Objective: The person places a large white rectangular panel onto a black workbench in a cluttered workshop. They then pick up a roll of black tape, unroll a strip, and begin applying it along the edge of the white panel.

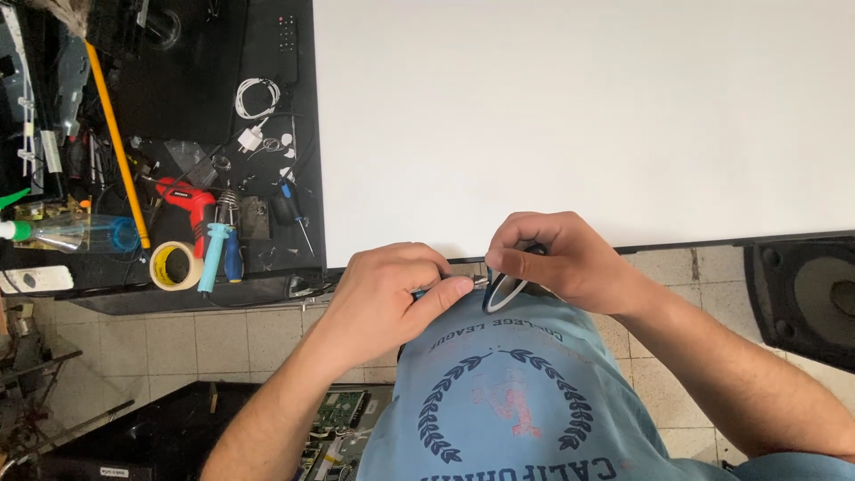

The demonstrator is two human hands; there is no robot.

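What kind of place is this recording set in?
Most likely an electronics repair workshop. A dark bench carries a red power drill, a soldering iron, screwdrivers and a tape roll. Circuit boards lie on the tiled floor and a speaker stands at the right.

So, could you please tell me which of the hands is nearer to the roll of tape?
Left. The left hand is right of the roll of tape, across bare floor tiles; the right hand lies farther right.
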